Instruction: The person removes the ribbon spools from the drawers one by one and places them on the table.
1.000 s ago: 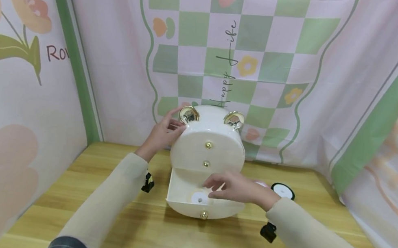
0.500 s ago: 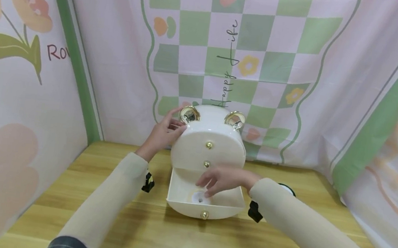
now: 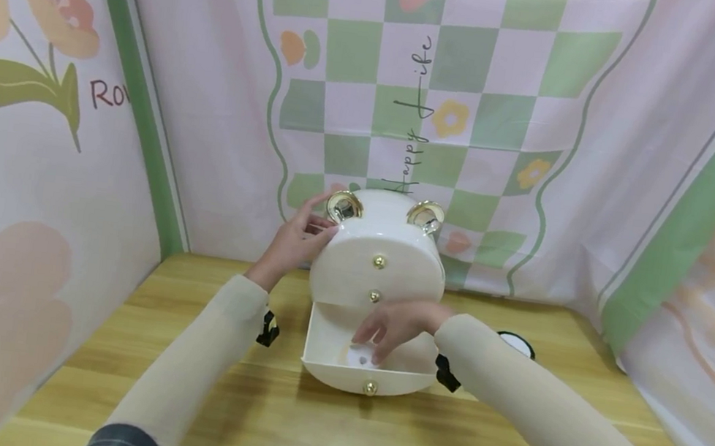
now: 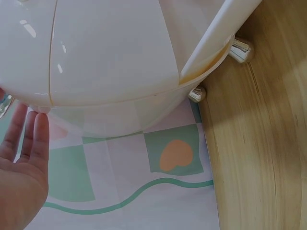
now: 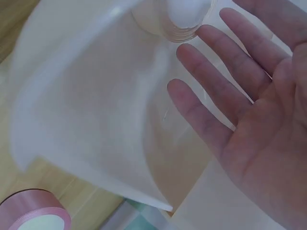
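Observation:
A white rounded drawer box (image 3: 345,273) with gold ears stands on the table, its bottom drawer (image 3: 327,375) pulled out. Inside the drawer lies a pale ribbon roll (image 3: 362,357) with a white face and a hole in its centre. My right hand (image 3: 395,327) reaches down into the drawer, fingertips at the roll's edge; the right wrist view shows the fingers (image 5: 206,96) spread and nearly straight beside the roll (image 5: 184,21). My left hand (image 3: 299,241) rests against the box's upper left side beneath the ear, its straight fingers (image 4: 41,139) touching the shell.
Behind my right forearm, a dark-rimmed roll with a white face (image 3: 518,344) lies on the wooden table (image 3: 230,414). A pink ribbon roll (image 5: 36,211) shows in the right wrist view. A printed curtain (image 3: 210,125) hangs close behind the box.
My right hand has moved left and down into the drawer, to the pale ribbon roll. My right forearm now hides the pink roll in the head view. The left hand stays on the box.

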The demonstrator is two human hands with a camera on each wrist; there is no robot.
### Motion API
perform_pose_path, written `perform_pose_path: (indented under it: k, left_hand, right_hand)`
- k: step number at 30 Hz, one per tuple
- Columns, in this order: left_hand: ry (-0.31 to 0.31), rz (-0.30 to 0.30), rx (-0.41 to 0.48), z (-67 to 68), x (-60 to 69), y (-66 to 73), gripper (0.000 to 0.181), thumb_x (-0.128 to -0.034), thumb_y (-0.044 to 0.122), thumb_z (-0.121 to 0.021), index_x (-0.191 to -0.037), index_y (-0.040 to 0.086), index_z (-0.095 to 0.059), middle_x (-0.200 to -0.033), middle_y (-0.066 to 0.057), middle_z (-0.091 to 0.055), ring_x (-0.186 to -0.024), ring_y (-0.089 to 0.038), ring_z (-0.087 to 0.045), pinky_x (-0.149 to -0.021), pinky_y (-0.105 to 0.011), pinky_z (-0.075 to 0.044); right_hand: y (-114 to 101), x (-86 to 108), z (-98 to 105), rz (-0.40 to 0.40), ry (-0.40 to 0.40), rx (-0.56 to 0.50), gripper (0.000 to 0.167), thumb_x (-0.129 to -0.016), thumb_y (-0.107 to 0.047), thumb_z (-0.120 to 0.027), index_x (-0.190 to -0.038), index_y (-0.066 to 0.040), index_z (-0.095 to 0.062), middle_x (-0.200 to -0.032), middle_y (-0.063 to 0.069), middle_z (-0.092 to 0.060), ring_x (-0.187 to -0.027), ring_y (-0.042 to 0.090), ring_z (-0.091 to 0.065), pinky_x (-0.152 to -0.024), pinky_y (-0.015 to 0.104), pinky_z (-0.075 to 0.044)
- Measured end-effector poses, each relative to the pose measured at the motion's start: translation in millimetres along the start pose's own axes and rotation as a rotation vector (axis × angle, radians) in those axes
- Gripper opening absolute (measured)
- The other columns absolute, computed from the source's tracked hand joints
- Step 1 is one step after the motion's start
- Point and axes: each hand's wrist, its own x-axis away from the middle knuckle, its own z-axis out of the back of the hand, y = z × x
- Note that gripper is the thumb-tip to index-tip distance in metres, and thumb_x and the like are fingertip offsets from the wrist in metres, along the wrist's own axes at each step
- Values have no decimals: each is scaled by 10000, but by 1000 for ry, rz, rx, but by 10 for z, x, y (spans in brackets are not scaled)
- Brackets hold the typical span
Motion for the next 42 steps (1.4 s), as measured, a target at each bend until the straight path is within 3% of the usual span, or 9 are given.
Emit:
perform_pose_path:
  k: [8, 12, 16, 25, 34, 42]
  left_hand:
    - [4, 2, -6, -5, 5, 13, 644, -989, 335, -656, -1523, 478, -326, -1188, -22, -626, -1064, -229, -600, -847, -413, -551]
    - [1, -5, -8, -8, 7, 10, 645, -989, 337, -656, -1511, 507, -319, -1192, -25, -629, -1065, -237, -599, -853, -423, -547]
    - [-4, -3, -12, -12, 6, -1, 650, -990, 341, -653, -1525, 482, -313, -1197, -23, -632, -1069, -239, -595, -856, -430, -544]
    - [4, -8, -15, -8, 1, 2, 657, -988, 334, -656, -1543, 431, -317, -1197, -35, -629, -1065, -243, -601, -859, -426, -546]
    - [5, -21, -2, 6, 2, -12, 641, -989, 331, -655, -1540, 411, -336, -1183, -33, -637, -1046, -237, -614, -868, -422, -541]
    - [5, -22, -19, -9, -14, -22, 646, -992, 326, -652, -1551, 369, -330, -1183, -36, -645, -1044, -240, -612, -888, -428, -527]
  right_hand:
    - [-11, -48, -18, -33, -21, 14, 620, -795, -204, -853, -1369, -251, -623, -1372, -72, -598, -1255, 244, -560, -1043, 365, -437]
    - [-16, -75, -59, -81, -22, 83, 694, -745, -218, -870, -1371, -365, -608, -1359, -102, -560, -1233, 200, -543, -1033, 403, -433]
    - [-20, -84, -89, -103, -31, 125, 763, -699, -216, -882, -1376, -410, -589, -1338, -63, -540, -1201, 174, -538, -1028, 404, -423]
    - [25, -200, -109, -18, -10, 281, 680, -722, -264, -894, -1296, -369, -546, -1217, -126, -553, -1088, 85, -497, -958, 331, -409]
    - [11, -235, -154, -3, 16, 275, 656, -719, -203, -893, -1244, -322, -520, -1319, -98, -533, -1194, 102, -469, -1017, 326, -373]
    - [36, -226, -194, 30, 53, 290, 694, -756, -192, -861, -1338, -280, -495, -1351, -41, -542, -1224, 131, -499, -1031, 312, -399]
